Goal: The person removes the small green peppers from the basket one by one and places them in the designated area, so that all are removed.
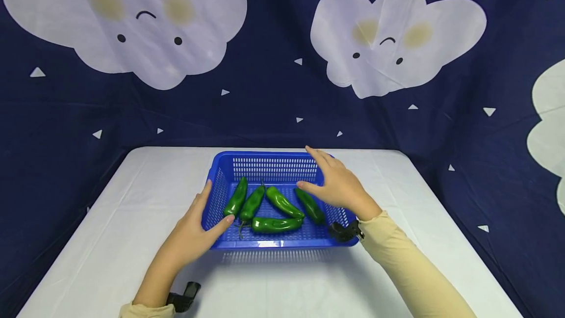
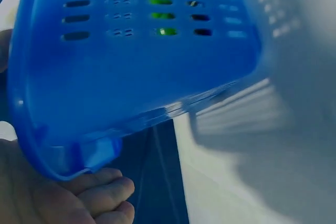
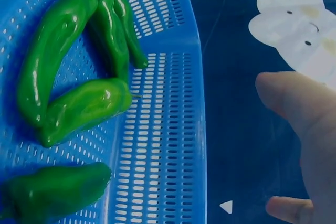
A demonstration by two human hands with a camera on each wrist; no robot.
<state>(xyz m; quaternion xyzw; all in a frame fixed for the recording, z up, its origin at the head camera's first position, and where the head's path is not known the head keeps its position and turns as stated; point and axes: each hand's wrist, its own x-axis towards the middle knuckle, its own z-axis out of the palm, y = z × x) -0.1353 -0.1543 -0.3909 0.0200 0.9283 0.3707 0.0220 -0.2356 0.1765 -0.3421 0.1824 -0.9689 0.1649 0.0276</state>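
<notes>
A blue plastic basket [image 1: 247,244] with slotted walls stands on the white table. Several glossy green peppers lie inside, among them a pepper [image 1: 276,225] along the front and a pepper [image 1: 310,206] at the right. My left hand [image 1: 194,229] holds the basket's left side, thumb over the rim and fingers along the outside. In the left wrist view, the fingers [image 2: 107,195] show beyond the rim corner. My right hand [image 1: 340,183] hovers above the basket's right side, thumb and fingers spread, holding nothing. The right wrist view shows part of that hand apart from the rim.
White cloth [image 1: 110,239] covers the table. Behind it hangs a dark blue curtain [image 1: 273,53] printed with white clouds and small triangles. A black wrist strap [image 1: 183,298] is on the left wrist, another strap [image 1: 346,232] on the right.
</notes>
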